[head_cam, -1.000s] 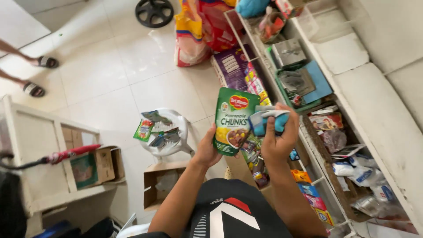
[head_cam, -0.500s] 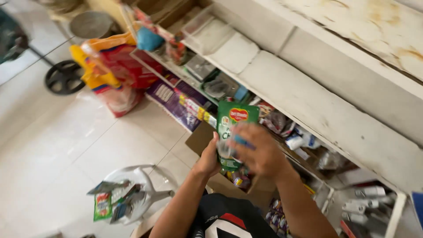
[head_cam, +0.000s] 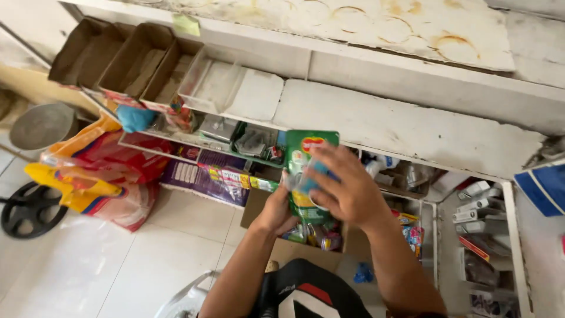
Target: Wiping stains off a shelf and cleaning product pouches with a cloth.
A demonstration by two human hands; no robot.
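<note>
1. A white shelf unit [head_cam: 406, 126] runs from 10 o'clock to 3 o'clock across the upper half of the view; its top board is stained with brown rings.
2. Open cardboard boxes [head_cam: 126, 59] sit in a row on the shelf top at 10 o'clock, with a clear plastic tray [head_cam: 206, 82] just beside them.
3. Bright orange, red and yellow sacks [head_cam: 100, 171] slump on the white tiled floor at 9 o'clock, near a black wheel [head_cam: 29, 209] at the left edge.
4. A brown cardboard box [head_cam: 294, 250] stands on the floor at the centre, just below the hands, with small colourful packets inside.
5. A green stand-up pouch [head_cam: 309, 165] is held upright at the centre of the view, in front of the middle shelf and above the box.
6. The right hand [head_cam: 347, 188] lies over the pouch's front, fingers curled, pinching a small blue item [head_cam: 315, 174] against it; what that item is cannot be told.
7. The left hand [head_cam: 276, 212] grips the pouch's lower left side from behind, fingers closed around it.
8. Small packets and boxes [head_cam: 477, 206] fill the lower shelf compartments at 4 o'clock.
</note>
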